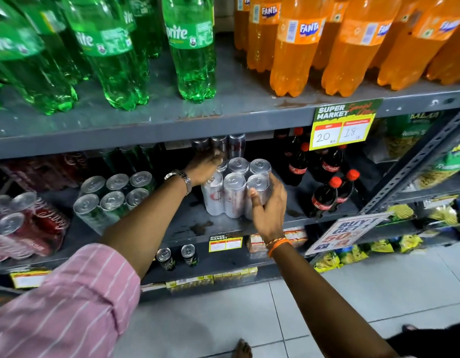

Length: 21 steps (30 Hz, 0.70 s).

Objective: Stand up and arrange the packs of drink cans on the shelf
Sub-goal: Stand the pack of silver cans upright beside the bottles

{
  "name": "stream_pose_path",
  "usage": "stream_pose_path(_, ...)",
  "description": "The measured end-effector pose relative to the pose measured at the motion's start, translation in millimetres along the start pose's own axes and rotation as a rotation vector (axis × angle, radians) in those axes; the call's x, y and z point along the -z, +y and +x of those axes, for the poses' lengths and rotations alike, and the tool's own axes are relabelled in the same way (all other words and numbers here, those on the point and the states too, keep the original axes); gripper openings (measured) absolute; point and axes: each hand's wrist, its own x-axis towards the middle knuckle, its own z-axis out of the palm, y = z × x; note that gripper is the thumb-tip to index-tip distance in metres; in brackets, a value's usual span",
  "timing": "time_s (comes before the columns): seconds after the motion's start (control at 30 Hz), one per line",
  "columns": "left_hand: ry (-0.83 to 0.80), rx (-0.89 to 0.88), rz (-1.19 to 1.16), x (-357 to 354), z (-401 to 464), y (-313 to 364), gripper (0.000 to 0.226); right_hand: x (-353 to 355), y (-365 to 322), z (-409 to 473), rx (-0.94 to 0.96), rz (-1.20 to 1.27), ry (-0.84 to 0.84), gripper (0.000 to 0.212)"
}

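Observation:
A shrink-wrapped pack of silver drink cans (235, 188) stands upright on the grey middle shelf (187, 223). My right hand (268, 202) grips its front right corner can. My left hand (204, 167), with a watch on the wrist, holds the pack's back left corner. More silver cans (218, 144) stand behind it. To the left stands a pack of green cans (112, 197), upright. Further left a red can pack (24, 223) leans tilted at the shelf's left end.
Green Sprite bottles (190, 47) and orange Fanta bottles (296, 47) fill the upper shelf. Small cola bottles (327, 192) stand right of the silver pack. Two loose cans (177, 255) sit on the lower shelf. A tilted promo sign (345, 235) and snack bags (352, 254) lie at the right.

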Motion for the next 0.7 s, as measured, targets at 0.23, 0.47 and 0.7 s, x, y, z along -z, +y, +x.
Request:
stream_pose_path(0.23,0.151,0.007,-0.128,-17,-58,-24,0.038,9,6,57,-0.096,-0.015,-0.052,0.045)
stream_pose_path(0.47,0.117,0.063,-0.343,-8,-52,-15,0.045,8,2,43,-0.053,0.055,0.029,0.041)
stream_pose_path(0.7,-0.125,-0.059,-0.018,3,0,37,0.045,-25,-17,-34,0.142,0.008,-0.006,0.041)
